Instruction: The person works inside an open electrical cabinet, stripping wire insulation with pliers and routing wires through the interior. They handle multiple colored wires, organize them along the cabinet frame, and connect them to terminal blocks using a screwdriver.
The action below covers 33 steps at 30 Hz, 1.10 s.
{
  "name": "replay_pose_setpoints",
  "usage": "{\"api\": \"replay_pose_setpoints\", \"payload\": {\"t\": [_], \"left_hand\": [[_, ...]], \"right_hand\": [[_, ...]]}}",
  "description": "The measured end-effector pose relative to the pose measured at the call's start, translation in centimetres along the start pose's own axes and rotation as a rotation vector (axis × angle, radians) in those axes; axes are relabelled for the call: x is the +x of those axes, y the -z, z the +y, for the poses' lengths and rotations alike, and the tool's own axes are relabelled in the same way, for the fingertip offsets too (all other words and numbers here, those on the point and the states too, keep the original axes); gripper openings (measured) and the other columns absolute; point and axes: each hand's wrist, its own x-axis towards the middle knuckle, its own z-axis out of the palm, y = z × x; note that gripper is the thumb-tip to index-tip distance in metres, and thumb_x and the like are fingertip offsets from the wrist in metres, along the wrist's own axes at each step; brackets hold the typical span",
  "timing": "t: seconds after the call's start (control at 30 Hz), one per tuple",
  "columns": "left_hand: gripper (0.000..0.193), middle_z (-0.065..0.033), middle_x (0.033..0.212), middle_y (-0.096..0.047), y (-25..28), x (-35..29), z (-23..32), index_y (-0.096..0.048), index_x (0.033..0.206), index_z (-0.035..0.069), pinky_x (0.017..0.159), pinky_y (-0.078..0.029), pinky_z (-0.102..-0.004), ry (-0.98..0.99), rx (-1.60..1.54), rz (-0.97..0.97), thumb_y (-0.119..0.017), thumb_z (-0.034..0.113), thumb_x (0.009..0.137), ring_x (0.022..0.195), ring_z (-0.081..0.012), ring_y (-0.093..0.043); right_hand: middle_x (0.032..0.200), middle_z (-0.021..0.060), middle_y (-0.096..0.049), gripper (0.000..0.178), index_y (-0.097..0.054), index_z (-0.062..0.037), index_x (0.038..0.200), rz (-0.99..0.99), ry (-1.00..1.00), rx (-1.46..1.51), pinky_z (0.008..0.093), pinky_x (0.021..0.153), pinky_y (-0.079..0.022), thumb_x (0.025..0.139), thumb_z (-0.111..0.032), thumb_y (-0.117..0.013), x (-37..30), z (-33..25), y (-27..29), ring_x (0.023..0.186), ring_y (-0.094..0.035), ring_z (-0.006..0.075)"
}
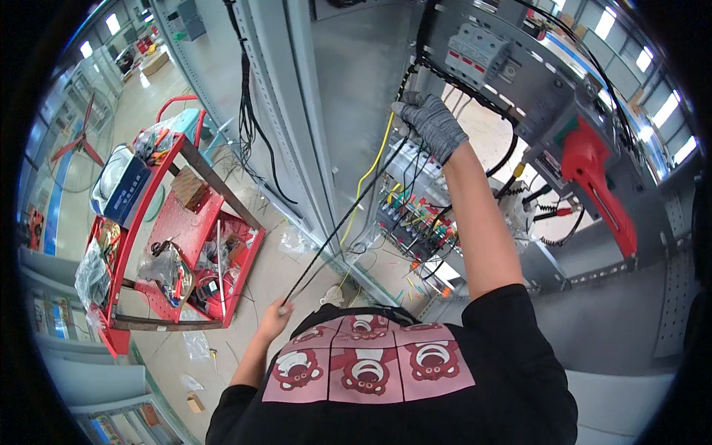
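Note:
A long black wire [337,228] runs taut on a slant across the open cabinet. Its lower end is in my bare left hand [275,320], closed around it and slightly blurred. Up at the cabinet frame, my right hand [432,127] wears a grey knit glove. Its fingers are curled round the black wire where it meets a dark wire bundle [421,63]; the exact grip is partly hidden. Beside them a yellow wire [380,157] hangs down the panel. Below my right forearm sit terminal blocks [415,230] with many coloured wires.
Right of my arm, a red rotary handle [593,174] juts from a grey mounting plate. White breakers [476,52] sit above. At left stands a red tool cart [200,233] with tools and plastic bags. Black cables [252,122] hang along the cabinet post; scraps lie on the floor.

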Motion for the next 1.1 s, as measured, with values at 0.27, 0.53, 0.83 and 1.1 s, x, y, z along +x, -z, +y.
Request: {"api": "replay_pose_setpoints", "payload": {"t": [0.27,0.53,0.83,1.1], "left_hand": [[0.041,-0.0185,0.104,-0.059,2.2,1.8,10.9,-0.056,0.110,0.006,0.085,-0.045,-0.0403,-0.085,0.157,0.147,-0.045,-0.007,0.073,0.101,-0.0354,-0.055],[0.019,-0.0132,0.102,-0.062,-0.7,18.7,27.3,-0.052,0.108,-0.001,0.084,-0.044,-0.0288,-0.439,-0.820,0.192,-0.046,0.005,0.091,0.095,-0.0208,-0.058],[0.017,-0.0115,0.079,-0.063,0.8,17.2,25.0,-0.060,0.100,0.001,0.061,-0.046,-0.0311,-0.741,-0.280,0.383,-0.051,0.002,0.085,0.071,-0.0235,-0.060],[0.016,-0.0145,0.083,-0.064,1.3,17.2,25.4,-0.059,0.094,0.000,0.071,-0.048,-0.0401,-0.564,0.001,0.165,-0.051,-0.001,0.081,0.082,-0.0332,-0.060]], "right_hand": [[0.064,-0.0018,-0.055,0.016,-0.059,-0.0053,0.087,-0.065,0.000,0.118,0.0189,0.041,-0.037,0.085,-0.020,-0.062,-0.4,0.2,0.0,0.047,-0.048,0.0048],[0.066,0.0001,-0.059,0.019,-0.063,-0.0068,0.083,-0.056,-0.035,0.246,0.0211,0.045,-0.039,0.083,-0.026,-0.065,0.3,-0.5,-0.5,0.051,-0.051,0.0075],[0.060,-0.0001,-0.056,0.019,-0.061,-0.0059,0.077,0.031,-0.072,0.211,0.0212,0.043,-0.038,0.084,-0.023,-0.064,0.1,-0.1,-1.4,0.048,-0.049,0.0085],[0.058,0.0007,-0.055,0.018,-0.058,-0.0036,0.083,0.103,-0.057,0.129,0.0227,0.042,-0.038,0.085,-0.020,-0.063,0.2,0.2,-2.1,0.046,-0.049,0.0077]]}}
